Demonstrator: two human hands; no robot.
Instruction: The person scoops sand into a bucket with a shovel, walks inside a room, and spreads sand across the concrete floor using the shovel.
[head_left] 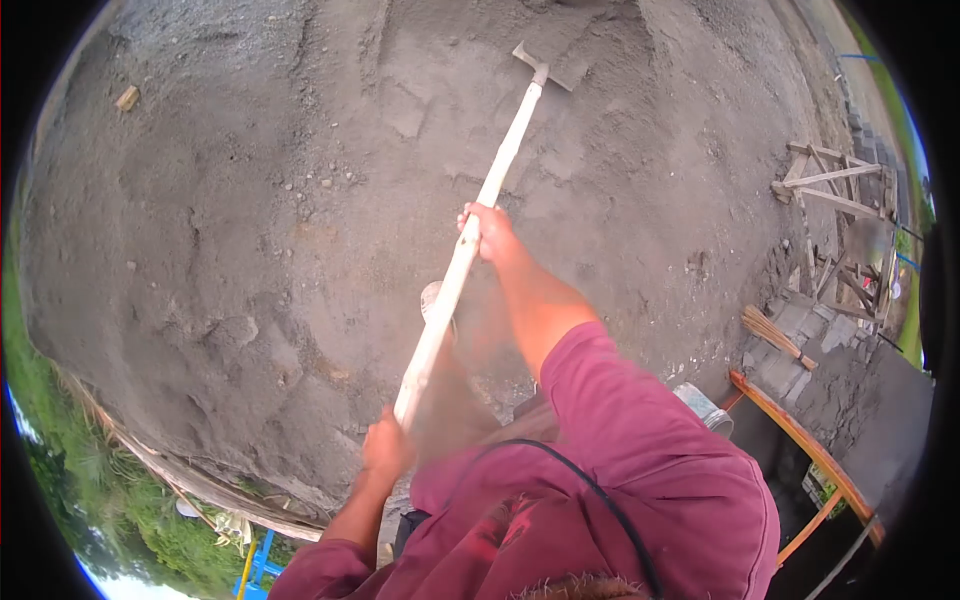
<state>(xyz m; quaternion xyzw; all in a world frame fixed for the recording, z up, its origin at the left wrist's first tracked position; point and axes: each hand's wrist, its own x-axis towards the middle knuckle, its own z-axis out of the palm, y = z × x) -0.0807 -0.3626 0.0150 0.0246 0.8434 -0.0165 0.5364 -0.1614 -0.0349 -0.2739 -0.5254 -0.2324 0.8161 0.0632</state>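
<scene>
A long pale wooden handle [507, 150] runs up from the lower middle to a flat metal hoe head [545, 68], which rests against the grey sand [400, 75]. Wrapped round the lower end of the handle is my left hand [386, 448]. My right hand [487, 231] grips the shaft farther up, near its middle. Both hands are closed. Part of a foot [431, 300] shows behind the handle, between the two hands.
Wooden frames [835, 190] stand at the right, with a bundle of thin sticks [777, 335] below them. A bucket [703, 407] sits beside my right sleeve, near an orange bar [800, 437]. A small block [127, 98] lies at upper left.
</scene>
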